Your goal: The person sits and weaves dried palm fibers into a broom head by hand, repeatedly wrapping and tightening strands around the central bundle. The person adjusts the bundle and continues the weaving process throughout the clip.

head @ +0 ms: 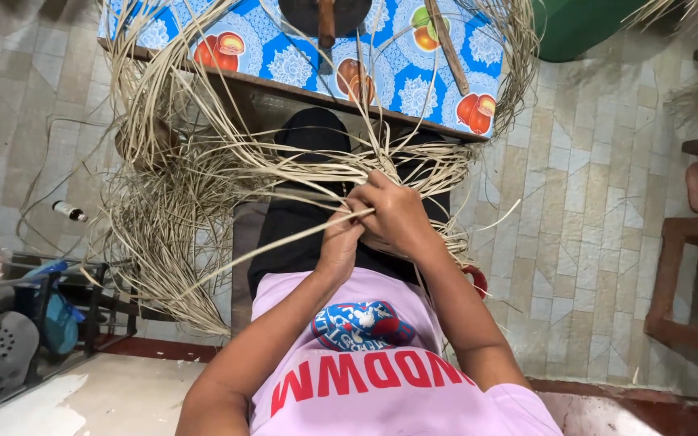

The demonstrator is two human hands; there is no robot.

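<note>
Pale straw strips [228, 173] are gripped over the lap. Left hand [339, 242] fingers are curled around one strip; right hand [393, 211] fingers are closed on the bundle.

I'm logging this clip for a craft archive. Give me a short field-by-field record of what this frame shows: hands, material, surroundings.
view: head camera looking down at a seated person's lap
left hand: closed on thin pale straw strips
right hand: closed on the same strips, touching the left hand
material: long dry strips, fanned across the lap and looped over the table
table: in front of the knees, blue floral cloth with fruit pattern
on table: dark round object with wooden handle, wooden stick
floor: pale tiles
left side: small bottle on the floor
</note>
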